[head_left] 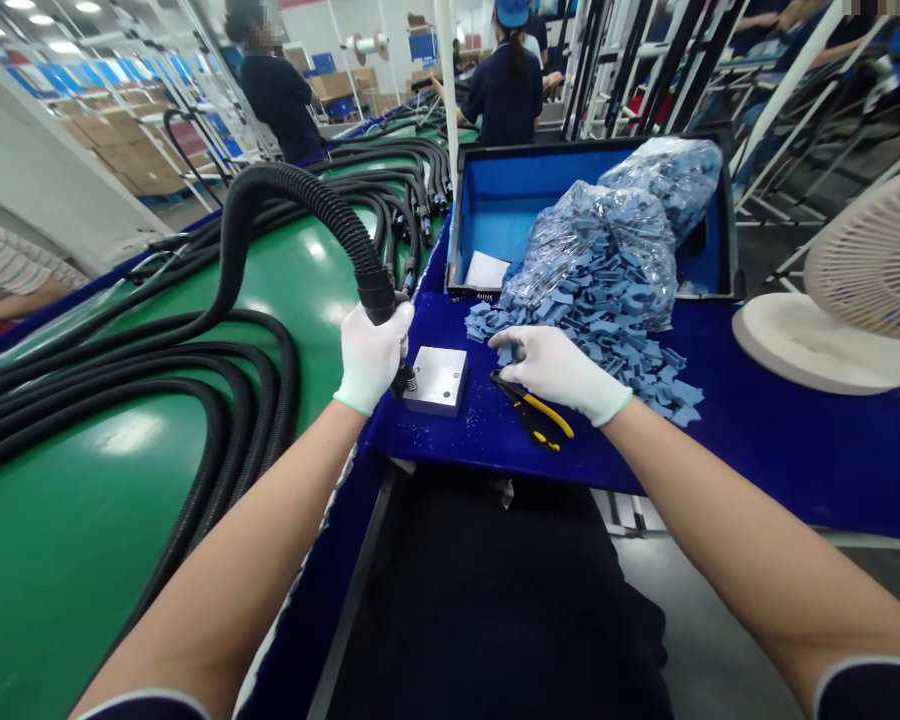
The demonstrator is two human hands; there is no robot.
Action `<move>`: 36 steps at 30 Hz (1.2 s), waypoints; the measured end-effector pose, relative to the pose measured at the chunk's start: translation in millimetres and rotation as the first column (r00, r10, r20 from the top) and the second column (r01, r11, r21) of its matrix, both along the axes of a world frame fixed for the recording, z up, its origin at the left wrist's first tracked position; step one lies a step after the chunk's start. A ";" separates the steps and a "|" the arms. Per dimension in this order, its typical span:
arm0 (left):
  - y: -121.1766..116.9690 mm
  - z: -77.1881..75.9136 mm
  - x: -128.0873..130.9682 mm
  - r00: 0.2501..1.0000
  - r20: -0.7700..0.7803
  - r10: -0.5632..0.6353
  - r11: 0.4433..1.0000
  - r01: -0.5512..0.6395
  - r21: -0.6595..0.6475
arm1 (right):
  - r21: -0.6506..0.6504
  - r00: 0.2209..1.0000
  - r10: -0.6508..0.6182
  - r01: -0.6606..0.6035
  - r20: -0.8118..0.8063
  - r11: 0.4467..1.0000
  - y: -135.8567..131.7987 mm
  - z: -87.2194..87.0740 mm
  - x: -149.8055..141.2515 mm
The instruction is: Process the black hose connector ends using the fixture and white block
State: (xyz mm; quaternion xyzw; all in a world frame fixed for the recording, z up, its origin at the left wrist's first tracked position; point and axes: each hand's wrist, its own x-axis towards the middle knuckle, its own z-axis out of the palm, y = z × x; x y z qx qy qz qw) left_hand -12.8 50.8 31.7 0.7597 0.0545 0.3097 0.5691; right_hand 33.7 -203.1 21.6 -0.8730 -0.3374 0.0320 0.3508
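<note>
My left hand [371,352], in a white glove, is closed round the end of a black corrugated hose [307,205] that arches up and back to the left. The hose end points down at a small grey metal block [436,379] on the blue-covered table [780,440]. My right hand [559,370], also gloved, rests on the edge of a loose pile of small blue foam pieces [630,345], its fingers curled over one of them. Yellow-handled pliers [536,415] lie just below that hand.
A clear bag of blue pieces [607,250] spills from an open blue case [495,205]. Several black hoses [195,400] lie on the green conveyor [67,530]. A white fan [862,290] stands at right. Two people work at the back; another person's arm shows at far left.
</note>
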 end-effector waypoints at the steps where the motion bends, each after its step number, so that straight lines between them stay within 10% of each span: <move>1: 1.0 -1.2 0.7 1.000 0.005 -0.014 0.999 0.014 -0.029 | -0.020 0.999 0.053 -0.053 0.007 0.998 5.3 2.6 -2.3; 10: 7.1 -2.8 3.8 0.997 0.001 -0.083 0.990 0.082 -0.114 | -0.084 0.963 0.085 -0.066 0.256 0.994 62.1 8.0 -9.4; 18: 10.3 -0.4 1.6 0.990 -0.004 -0.139 0.976 0.137 -0.172 | -0.015 0.881 0.445 -0.453 -0.161 0.891 84.5 21.2 1.1; 30: 18.4 -3.2 4.9 0.989 -0.039 -0.140 0.983 0.134 -0.122 | 0.223 0.908 0.357 -0.310 -0.219 0.924 122.4 -5.3 21.1; 36: 30.1 -8.5 10.2 0.983 -0.136 -0.122 0.993 0.121 -0.015 | 0.128 0.951 0.253 -0.232 -0.180 0.964 119.1 -11.7 20.5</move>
